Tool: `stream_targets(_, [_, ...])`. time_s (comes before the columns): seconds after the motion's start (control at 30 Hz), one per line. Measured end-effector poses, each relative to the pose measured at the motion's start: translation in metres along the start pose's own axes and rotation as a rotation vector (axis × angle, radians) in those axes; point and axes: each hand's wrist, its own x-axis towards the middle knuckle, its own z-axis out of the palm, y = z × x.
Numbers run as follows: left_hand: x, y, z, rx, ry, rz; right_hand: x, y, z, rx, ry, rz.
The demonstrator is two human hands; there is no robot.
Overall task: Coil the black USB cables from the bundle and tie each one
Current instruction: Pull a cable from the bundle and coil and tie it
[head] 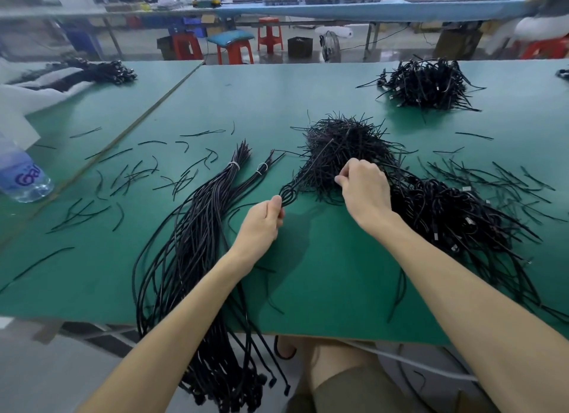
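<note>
Now the left hand (268,215) grips a coiled cable (289,194) by one end, its loops squeezed flat, probably so they cannot spring apart. The right hand (365,187) pinches with curled fingers into the heap of ties (345,141) at mid-bench, apparently to pick one out. The bundle (191,243) drapes over the near edge, close by the left hand. Finished coils (455,221) pile up toward the right edge.

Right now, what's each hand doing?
Left hand: grips a coiled black USB cable.
Right hand: fingers curled, pinching at the pile of black twist ties.
</note>
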Motion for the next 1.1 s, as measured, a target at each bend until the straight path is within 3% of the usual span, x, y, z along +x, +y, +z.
stream_targets(0.2, [-0.002,0.001,-0.001,-0.008,0.006,0.012,-0.005,0.004,-0.005,0.047,0.000,0.036])
stream_targets(0.37, [-0.002,0.001,-0.001,-0.051,0.002,-0.004,-0.029,0.008,-0.017,0.707,0.069,0.388])
stream_targets(0.43, [-0.002,0.002,-0.001,-0.059,-0.001,-0.009,-0.043,0.001,-0.023,0.981,0.086,0.419])
stream_targets(0.5, [-0.002,0.002,-0.001,-0.057,-0.003,-0.014,-0.057,-0.013,-0.023,1.111,-0.001,0.348])
stream_targets(0.57, [-0.002,0.003,0.001,-0.054,-0.004,0.006,-0.071,-0.030,-0.014,1.132,-0.135,0.278])
stream_targets(0.67, [-0.003,0.003,0.003,0.018,-0.011,0.085,-0.084,-0.050,0.003,1.125,-0.260,0.327])
stream_targets(0.8, [-0.005,0.000,0.002,-0.025,-0.008,0.116,-0.090,-0.055,0.016,1.273,-0.246,0.450])
stream_targets(1.1, [-0.006,0.002,0.003,-0.052,-0.029,0.123,-0.095,-0.045,0.020,1.303,-0.266,0.362])
